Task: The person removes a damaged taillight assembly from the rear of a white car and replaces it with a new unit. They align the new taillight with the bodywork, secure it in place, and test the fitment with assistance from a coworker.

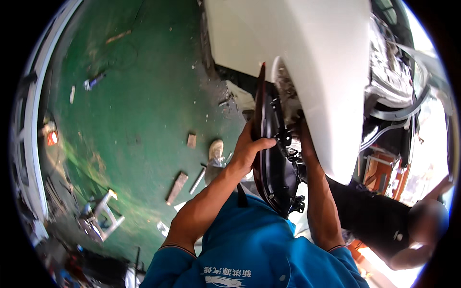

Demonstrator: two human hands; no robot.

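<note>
Black car lamp assembly (276,173) sits between the hands: left hand (251,147) clamps its edge; right hand (306,137) has shadowed fingers, can't tell grip. White fender (331,96) right of fingers; white lettering (229,272) on blue shirt (254,235) below them.

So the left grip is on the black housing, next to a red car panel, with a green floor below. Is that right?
Not quite: the head view shows that the car panel is white, not red. The left grip is on the black housing next to it, with a green floor below.
</note>
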